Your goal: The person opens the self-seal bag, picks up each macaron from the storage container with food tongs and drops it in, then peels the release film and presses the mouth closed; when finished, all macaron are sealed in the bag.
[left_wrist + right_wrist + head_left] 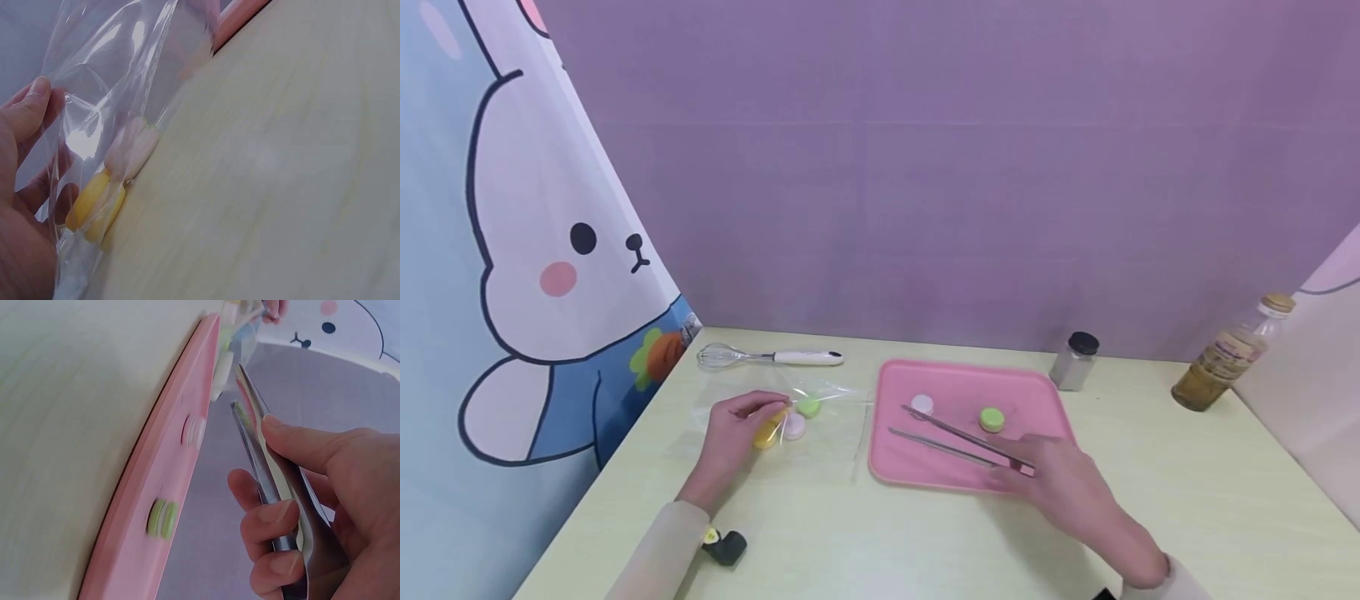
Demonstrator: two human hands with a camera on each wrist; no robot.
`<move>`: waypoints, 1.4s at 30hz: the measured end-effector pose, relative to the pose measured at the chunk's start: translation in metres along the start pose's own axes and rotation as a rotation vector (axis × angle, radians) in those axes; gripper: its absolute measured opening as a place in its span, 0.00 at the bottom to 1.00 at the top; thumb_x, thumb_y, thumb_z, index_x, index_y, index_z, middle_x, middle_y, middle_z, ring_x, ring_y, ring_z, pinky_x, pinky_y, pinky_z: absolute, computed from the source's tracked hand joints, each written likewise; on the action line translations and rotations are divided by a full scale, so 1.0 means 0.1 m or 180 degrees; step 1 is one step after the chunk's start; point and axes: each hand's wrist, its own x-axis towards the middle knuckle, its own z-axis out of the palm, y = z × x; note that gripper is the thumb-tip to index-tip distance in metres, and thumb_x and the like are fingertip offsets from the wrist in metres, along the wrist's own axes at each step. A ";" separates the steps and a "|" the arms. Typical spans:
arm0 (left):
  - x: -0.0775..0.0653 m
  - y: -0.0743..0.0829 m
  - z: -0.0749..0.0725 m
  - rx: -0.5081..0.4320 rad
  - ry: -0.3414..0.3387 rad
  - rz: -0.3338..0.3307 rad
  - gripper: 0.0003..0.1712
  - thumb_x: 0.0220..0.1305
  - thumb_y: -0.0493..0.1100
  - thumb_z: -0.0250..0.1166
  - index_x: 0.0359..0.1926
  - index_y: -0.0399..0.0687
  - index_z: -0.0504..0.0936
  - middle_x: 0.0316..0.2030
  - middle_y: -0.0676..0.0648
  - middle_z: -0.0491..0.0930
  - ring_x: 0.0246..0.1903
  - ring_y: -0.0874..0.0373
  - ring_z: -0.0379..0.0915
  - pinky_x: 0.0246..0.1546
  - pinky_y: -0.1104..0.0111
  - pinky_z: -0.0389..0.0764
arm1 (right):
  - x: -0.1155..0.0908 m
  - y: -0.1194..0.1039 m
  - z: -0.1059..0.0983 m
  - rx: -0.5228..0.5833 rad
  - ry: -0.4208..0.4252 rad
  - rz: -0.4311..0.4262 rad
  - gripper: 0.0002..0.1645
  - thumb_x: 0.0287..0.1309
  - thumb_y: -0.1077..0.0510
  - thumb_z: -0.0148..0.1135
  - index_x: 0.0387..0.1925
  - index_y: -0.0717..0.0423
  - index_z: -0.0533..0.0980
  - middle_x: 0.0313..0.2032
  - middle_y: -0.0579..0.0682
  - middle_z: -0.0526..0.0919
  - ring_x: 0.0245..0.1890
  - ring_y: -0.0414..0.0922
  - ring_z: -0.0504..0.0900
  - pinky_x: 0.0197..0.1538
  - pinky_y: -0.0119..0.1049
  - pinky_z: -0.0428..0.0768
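Note:
My left hand [733,437] pinches the edge of a clear plastic bag [94,103] lying on the table. Inside the bag are a yellow macaron [764,437], a pale pink one and a green macaron [808,407]. In my right hand [1063,483] I grip metal tongs [275,469], their tips apart with nothing between them. The tongs hang over a pink tray [898,467]. On that tray sit a pale pink macaron [922,405] and a green-and-white macaron [162,519], apart from each other.
Behind the bag lies a whisk [805,357] with a white handle. A black-lidded jar [1075,363] stands behind the tray's right corner. Farther right is a corked bottle [1221,362]. A small black object [727,549] is beside my left sleeve.

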 end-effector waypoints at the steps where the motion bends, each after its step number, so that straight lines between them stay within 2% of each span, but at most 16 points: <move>1: 0.00 0.00 0.00 -0.0001 0.0001 0.0008 0.15 0.68 0.51 0.69 0.48 0.46 0.89 0.49 0.49 0.86 0.54 0.56 0.76 0.53 0.77 0.77 | -0.02 0.02 -0.01 -0.0016 -0.0012 0.0054 0.25 0.54 0.45 0.76 0.55 0.40 0.85 0.23 0.29 0.72 0.21 0.32 0.66 0.22 0.31 0.66; 7: 0.01 -0.02 -0.01 -0.0030 0.0004 0.0051 0.16 0.67 0.51 0.69 0.48 0.46 0.89 0.49 0.49 0.86 0.53 0.57 0.77 0.53 0.77 0.77 | -0.15 0.12 -0.05 -0.0170 0.0014 0.0203 0.24 0.54 0.46 0.76 0.54 0.39 0.85 0.22 0.28 0.72 0.20 0.33 0.66 0.22 0.32 0.66; 14: 0.00 -0.02 -0.03 -0.0001 0.0012 0.0071 0.16 0.68 0.50 0.69 0.48 0.45 0.89 0.49 0.49 0.86 0.53 0.57 0.77 0.53 0.77 0.77 | -0.21 0.19 -0.04 -0.0118 0.0033 0.0349 0.23 0.55 0.48 0.76 0.54 0.42 0.86 0.21 0.31 0.75 0.21 0.34 0.68 0.22 0.31 0.67; 21: 0.00 -0.05 -0.03 -0.0037 0.0023 0.0107 0.15 0.67 0.50 0.69 0.48 0.45 0.89 0.49 0.49 0.86 0.52 0.58 0.78 0.52 0.76 0.77 | -0.14 0.23 0.01 -0.0025 0.0000 0.0496 0.23 0.56 0.51 0.76 0.55 0.44 0.85 0.22 0.37 0.76 0.19 0.37 0.68 0.19 0.34 0.67; 32: 0.00 -0.05 -0.02 -0.0087 0.0021 0.0115 0.15 0.68 0.49 0.69 0.47 0.44 0.89 0.48 0.48 0.86 0.51 0.59 0.79 0.52 0.76 0.78 | 0.02 0.25 0.12 0.0079 -0.0073 0.0467 0.24 0.59 0.51 0.73 0.57 0.43 0.84 0.17 0.39 0.70 0.16 0.37 0.65 0.17 0.33 0.66; 37: 0.00 -0.06 -0.02 -0.0094 0.0012 0.0112 0.15 0.68 0.49 0.69 0.47 0.45 0.89 0.48 0.48 0.86 0.51 0.59 0.79 0.52 0.76 0.78 | 0.07 0.25 0.16 0.0142 -0.0083 0.0486 0.25 0.58 0.51 0.74 0.58 0.40 0.83 0.19 0.40 0.72 0.15 0.36 0.65 0.16 0.32 0.66; 42: 0.01 -0.05 -0.02 -0.0108 -0.0007 0.0131 0.16 0.68 0.49 0.69 0.48 0.43 0.89 0.47 0.48 0.86 0.51 0.59 0.79 0.52 0.76 0.78 | 0.10 0.27 0.19 0.0128 -0.0036 0.0371 0.25 0.56 0.53 0.75 0.57 0.40 0.84 0.26 0.40 0.78 0.16 0.36 0.64 0.18 0.32 0.66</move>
